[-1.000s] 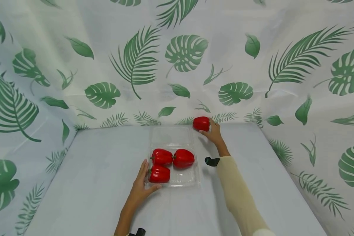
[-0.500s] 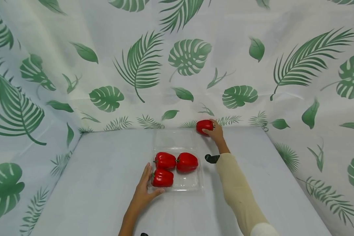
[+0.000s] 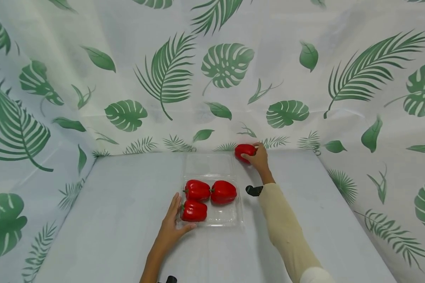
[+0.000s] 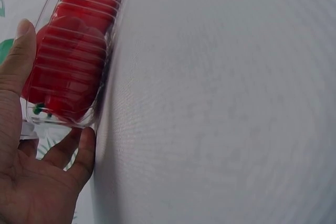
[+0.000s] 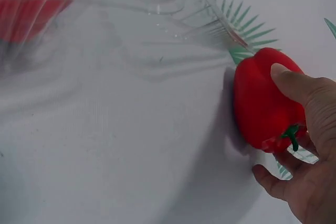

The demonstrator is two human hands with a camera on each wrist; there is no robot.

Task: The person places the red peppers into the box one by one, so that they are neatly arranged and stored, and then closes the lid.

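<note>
3 red peppers [image 3: 205,198] already lie in the clear clamshell tray [image 3: 230,220]; 1 corner is unfilled. The left hand [image 3: 171,228] braces the tray's near-left corner, fingers spread. The right hand [image 3: 258,159] curls around the 4th pepper [image 3: 243,150], resting at the desk's [image 3: 120,220] far edge.

Head view high, facing forward-down over the table [image 3: 109,220], wrist views close, low, sharing the clear tray [image 3: 230,220].

Cream sleeve [image 3: 287,232] (black wrist mount [image 3: 254,191])
</note>
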